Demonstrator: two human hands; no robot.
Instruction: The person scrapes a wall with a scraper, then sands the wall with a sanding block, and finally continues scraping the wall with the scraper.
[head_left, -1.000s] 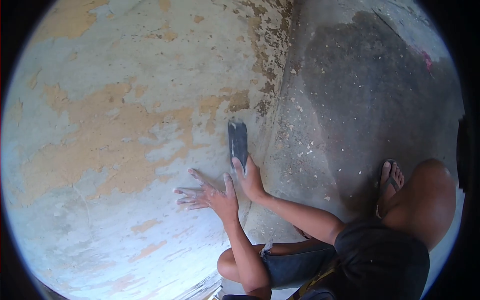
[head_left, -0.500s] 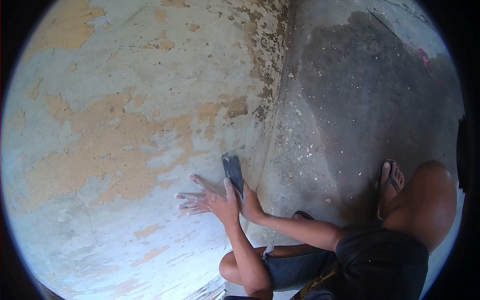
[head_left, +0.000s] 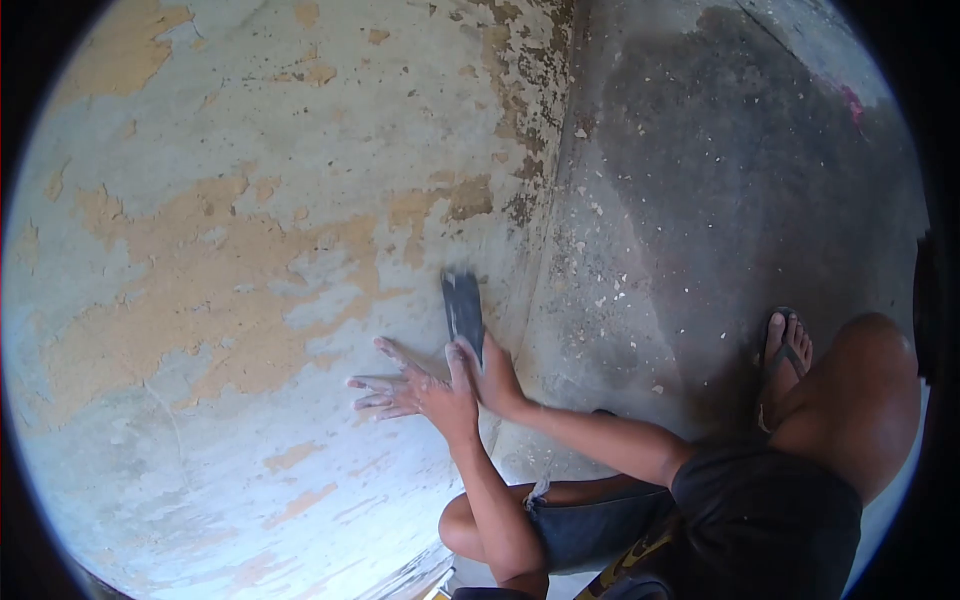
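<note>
My right hand (head_left: 498, 378) is wrapped round a dark flat scraper (head_left: 462, 308), its wide end against the wall (head_left: 250, 440). The scraper's far edge is smeared by motion. Beside it, my left hand (head_left: 425, 393) has its fingers spread over the wall, dusted white. Its thumb lies along the scraper's near end and seems to press on it. Pale plaster shows around the hands, with patches of peeling tan paint (head_left: 210, 290) further up and to the left.
A concrete floor (head_left: 700, 230) meets the wall at the right, strewn with paint flakes near the joint. My sandalled foot (head_left: 787, 350) and bent knees flank the work. A dark, flaking strip (head_left: 535, 90) runs along the wall's base, and a pink scrap (head_left: 852, 105) lies far right.
The scraper has slid a short way up the picture along the wall, with both hands moving slightly with it. The left fingers stay spread.
</note>
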